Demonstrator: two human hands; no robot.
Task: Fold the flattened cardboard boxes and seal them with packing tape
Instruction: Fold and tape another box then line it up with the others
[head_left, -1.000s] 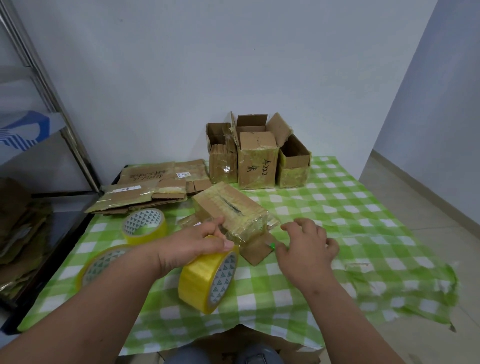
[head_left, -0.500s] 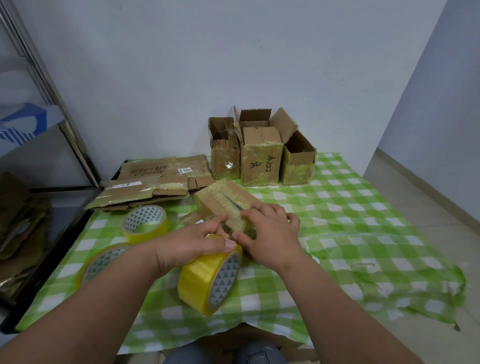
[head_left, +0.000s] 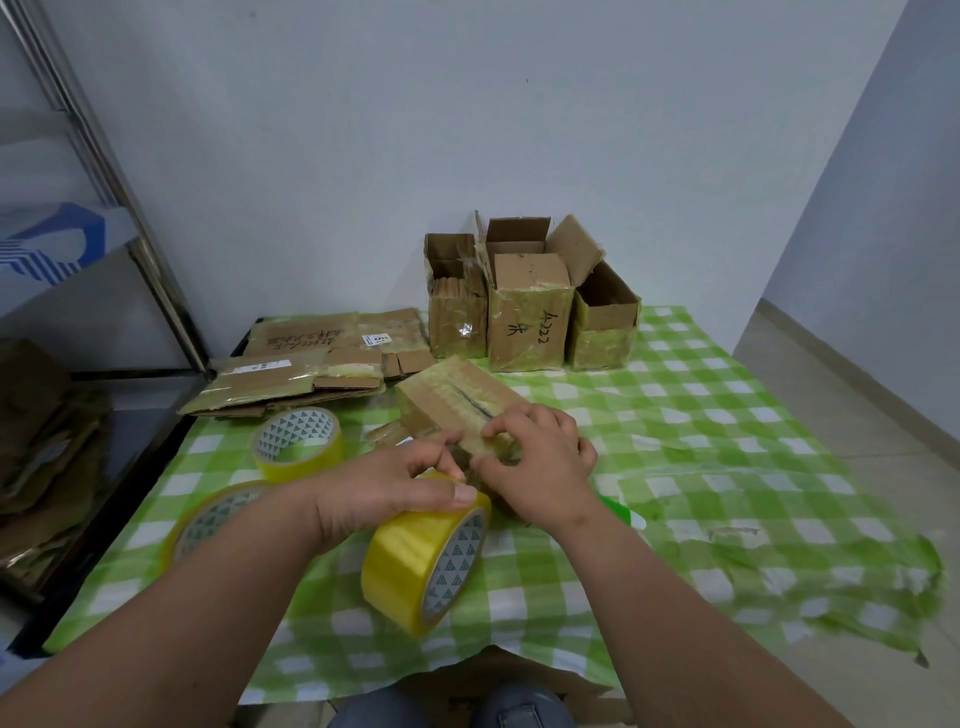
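Nearest, the left hand (head_left: 384, 493) grips a yellow tape roll (head_left: 428, 551) held on edge above the checked tablecloth (head_left: 701, 467). Just beyond, the right hand (head_left: 540, 457), fingers curled, presses on the near end of the small folded box (head_left: 457, 402), which lies on its side mid-table. The box looks light, thin-walled and easily crushed; best steadied by its edges. Farther back lie flattened boxes (head_left: 306, 364) and three upright boxes (head_left: 530, 312).
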